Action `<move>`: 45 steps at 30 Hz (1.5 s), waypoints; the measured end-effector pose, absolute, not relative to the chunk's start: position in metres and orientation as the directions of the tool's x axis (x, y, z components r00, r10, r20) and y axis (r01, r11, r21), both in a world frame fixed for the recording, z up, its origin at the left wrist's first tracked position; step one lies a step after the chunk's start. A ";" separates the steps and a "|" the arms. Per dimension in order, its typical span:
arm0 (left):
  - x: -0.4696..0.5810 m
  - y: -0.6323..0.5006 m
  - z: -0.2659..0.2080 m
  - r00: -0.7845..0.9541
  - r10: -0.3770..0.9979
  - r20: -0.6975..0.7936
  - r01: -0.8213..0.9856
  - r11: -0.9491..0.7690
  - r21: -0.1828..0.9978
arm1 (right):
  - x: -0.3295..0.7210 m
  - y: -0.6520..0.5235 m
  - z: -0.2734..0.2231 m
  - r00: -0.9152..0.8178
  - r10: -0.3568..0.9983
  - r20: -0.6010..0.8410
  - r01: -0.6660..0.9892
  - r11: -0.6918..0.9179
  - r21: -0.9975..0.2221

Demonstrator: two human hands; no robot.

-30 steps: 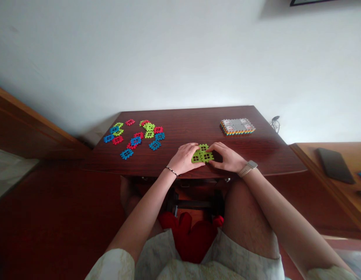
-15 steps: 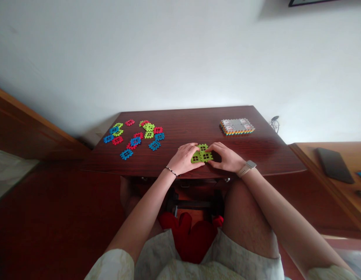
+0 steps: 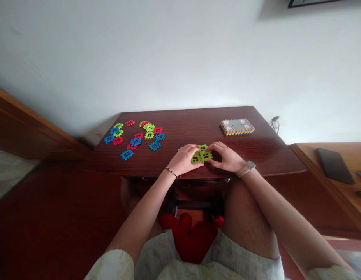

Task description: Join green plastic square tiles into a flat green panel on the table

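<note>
- Here's the table (image 3: 194,124), dark red-brown, wood-grained and glossy, spreading wide across the scene.
- Over on its left, loose tiles (image 3: 135,141) lie scattered, some overlapping: flat squares in red, blue and green, notched all round, with window-like cutouts.
- Far right, a neat block of stacked tiles (image 3: 237,125), grey on top, sides banded in bright colours, long side running left to right.
- Now the right hand (image 3: 227,156): thumb and forefinger curve into a C, pinching the right side of the green tiles (image 3: 206,155).
- Across from it, the left hand (image 3: 184,157) pinches their left side, fingers far, thumb near.
- And those green tiles, at the table's near edge between the hands: toothed edges, square windows, lying roughly flat. What shows is wider left to right, but the left hand covers part, so the true long axis can't be told.
- Smallest, a beaded bracelet (image 3: 171,172) rings the left wrist.
</note>
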State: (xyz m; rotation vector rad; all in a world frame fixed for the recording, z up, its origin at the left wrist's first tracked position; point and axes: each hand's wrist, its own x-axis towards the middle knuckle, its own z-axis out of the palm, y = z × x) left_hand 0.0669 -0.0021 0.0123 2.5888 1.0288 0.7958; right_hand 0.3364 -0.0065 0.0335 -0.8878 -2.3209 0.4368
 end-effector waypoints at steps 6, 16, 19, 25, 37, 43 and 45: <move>0.067 -0.003 0.014 0.609 0.682 0.404 0.560 -0.731 0.389 | 0.337 -0.005 0.032 -0.607 0.677 0.416 0.486 0.731 -0.479; 0.067 -0.003 0.014 0.611 0.684 0.399 0.554 -0.729 0.402 | 0.336 -0.005 0.032 -0.604 0.681 0.415 0.494 0.728 -0.475; 0.067 -0.002 0.012 0.612 0.674 0.414 0.545 -0.738 0.397 | 0.336 -0.005 0.031 -0.607 0.675 0.419 0.494 0.734 -0.466; 0.067 -0.002 0.010 0.605 0.665 0.439 0.538 -0.747 0.391 | 0.336 -0.004 0.029 -0.609 0.672 0.421 0.505 0.738 -0.447; 0.069 -0.005 0.011 0.566 0.693 0.446 0.616 -0.715 0.331 | 0.338 0.001 0.024 -0.591 0.701 0.399 0.558 0.712 -0.425; 0.070 -0.006 0.012 0.549 0.709 0.443 0.643 -0.697 0.318 | 0.338 0.003 0.021 -0.557 0.722 0.411 0.588 0.692 -0.418; 0.071 -0.006 0.013 0.548 0.711 0.441 0.649 -0.694 0.313 | 0.339 0.002 0.022 -0.558 0.719 0.414 0.588 0.695 -0.414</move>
